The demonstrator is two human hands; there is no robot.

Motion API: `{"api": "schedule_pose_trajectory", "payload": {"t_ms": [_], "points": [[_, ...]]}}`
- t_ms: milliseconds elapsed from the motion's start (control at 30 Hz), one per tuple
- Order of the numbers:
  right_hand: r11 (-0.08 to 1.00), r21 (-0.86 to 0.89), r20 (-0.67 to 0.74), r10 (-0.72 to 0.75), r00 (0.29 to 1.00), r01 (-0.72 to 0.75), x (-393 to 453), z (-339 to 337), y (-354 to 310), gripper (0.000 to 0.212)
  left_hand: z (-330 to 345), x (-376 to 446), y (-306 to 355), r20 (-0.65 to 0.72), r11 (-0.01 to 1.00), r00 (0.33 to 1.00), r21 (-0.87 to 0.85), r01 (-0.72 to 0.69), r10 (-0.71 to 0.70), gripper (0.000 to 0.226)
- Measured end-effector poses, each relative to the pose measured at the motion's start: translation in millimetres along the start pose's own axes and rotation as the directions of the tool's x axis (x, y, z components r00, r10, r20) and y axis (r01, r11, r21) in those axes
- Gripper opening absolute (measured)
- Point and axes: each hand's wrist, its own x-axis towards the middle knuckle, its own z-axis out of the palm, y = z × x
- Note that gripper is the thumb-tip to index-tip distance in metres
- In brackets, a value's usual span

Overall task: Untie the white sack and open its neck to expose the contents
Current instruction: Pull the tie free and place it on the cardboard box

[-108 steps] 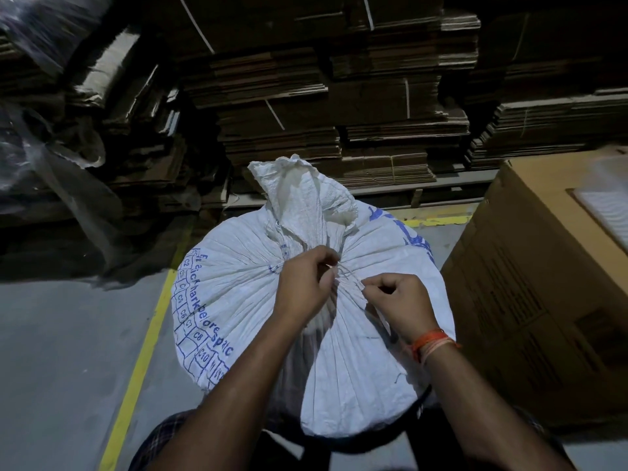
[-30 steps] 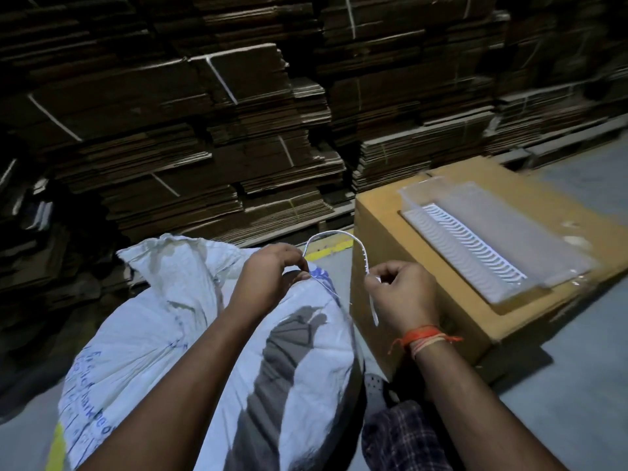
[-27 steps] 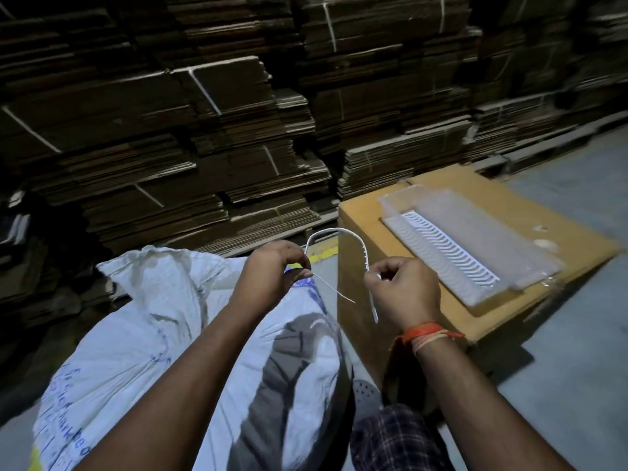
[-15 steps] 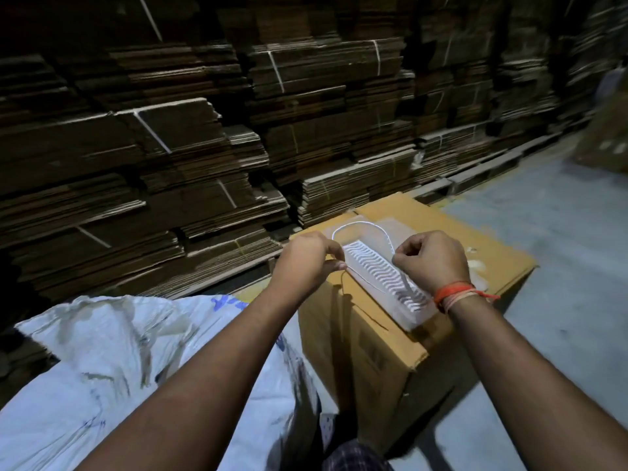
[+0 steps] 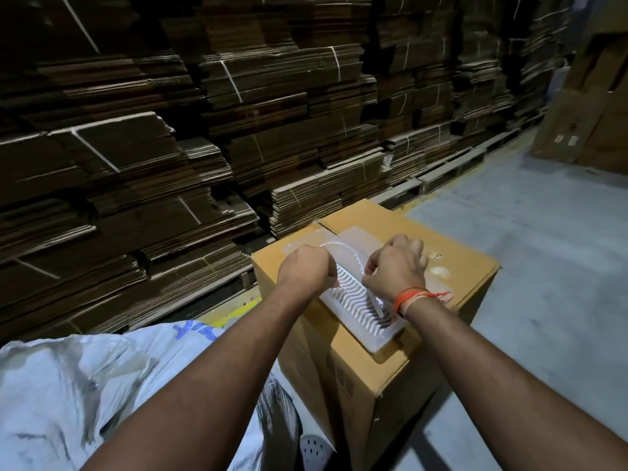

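Crumpled white woven sack [image 5: 85, 385] lies near left, its neck mostly out of frame, contents not seen. Thin white tie string [image 5: 343, 249] has been carried off the sack since a second ago, so untying is judged done, opening pending. String is pinched between closed left hand [image 5: 303, 271] and right hand [image 5: 396, 266] over clear plastic tray [image 5: 360, 304], apparently empty, on brown cardboard box [image 5: 370, 379].

Both hands [image 5: 350, 270] fisted on a white string [image 5: 343, 248] — above a cardboard box [image 5: 373, 379].

Bare floor [image 5: 530, 239] lies open to the right; cardboard stacks [image 5: 170, 130] wall the left, and a box [image 5: 370, 379] (tray-topped) blocks ahead.
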Motion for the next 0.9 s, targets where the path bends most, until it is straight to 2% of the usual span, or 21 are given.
{"api": "schedule_pose_trajectory", "payload": {"t_ms": [100,167,233,367,433,500,667,767,900], "points": [[0.996,-0.061,0.029,-0.058,0.998,0.059,2,5,-2,0.008,1,10,3,0.086,0.997,0.995,0.05,-0.065,0.06,0.012],[0.994,-0.072,0.073,-0.081,0.994,0.086,1,6,0,0.014,1,15,4,0.129,0.994,0.988,0.051,-0.096,0.089,0.016],[0.998,0.047,0.053,-0.049,0.997,0.047,-3,-1,9,0.017,-2,18,3,0.137,0.992,0.983,-0.013,-0.123,0.124,0.024],[0.916,0.393,-0.092,0.133,0.987,-0.086,-4,-19,53,0.009,-14,27,-3,0.013,0.955,0.986,-0.249,-0.158,0.166,0.032],[0.847,0.507,-0.131,0.26,0.957,-0.161,-6,-18,78,0.01,-17,38,-4,-0.053,0.946,0.982,-0.264,-0.187,0.18,0.031],[0.804,0.545,-0.127,0.361,0.924,-0.24,-13,-15,94,0.009,-17,53,-2,-0.076,0.944,0.981,-0.267,-0.195,0.181,0.029],[0.739,0.533,-0.023,0.499,0.866,-0.412,-27,2,111,0.006,-11,98,15,-0.034,0.973,0.981,-0.121,-0.195,0.192,0.021],[0.713,0.517,-0.005,0.556,0.831,-0.473,-34,1,111,0.011,-6,124,23,0.061,0.986,0.985,0.003,-0.165,0.164,0.015],[0.73,0.468,0.033,0.548,0.836,-0.498,-36,13,118,0.018,7,150,32,0.193,0.979,0.976,0.158,-0.129,0.097,0.014]]}}
